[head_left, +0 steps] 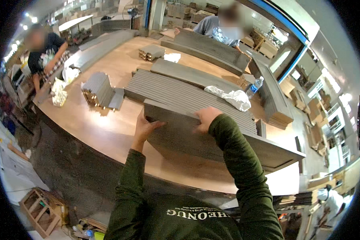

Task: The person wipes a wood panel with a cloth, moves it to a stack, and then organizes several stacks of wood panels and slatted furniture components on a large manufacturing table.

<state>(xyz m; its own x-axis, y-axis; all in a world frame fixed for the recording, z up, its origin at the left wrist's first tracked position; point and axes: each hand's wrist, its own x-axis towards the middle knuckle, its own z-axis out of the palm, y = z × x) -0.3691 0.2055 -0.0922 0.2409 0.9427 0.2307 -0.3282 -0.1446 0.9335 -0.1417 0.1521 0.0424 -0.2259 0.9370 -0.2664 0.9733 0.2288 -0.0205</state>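
A long dark grey wooden board [176, 130] stands tilted on its edge in front of me, its far right end reaching past the table's right side. My left hand [146, 127] grips its left end, with the thumb on the near face and the other fingers partly hidden behind it. Over the top edge, my right hand [208, 119] is closed on the same board. Just behind it lies a row of narrow grey boards [180, 96] packed side by side. A stack of short grey pieces [98, 90] sits to the left of that row.
Crumpled white wrapping [234, 98] and a water bottle [255, 87] lie beyond the row. Grey boards are stacked along the right edge [274, 96]. Across the wooden table [124, 132], one person [218, 28] handles a wide grey board [212, 50]; another person [46, 52] works at the left.
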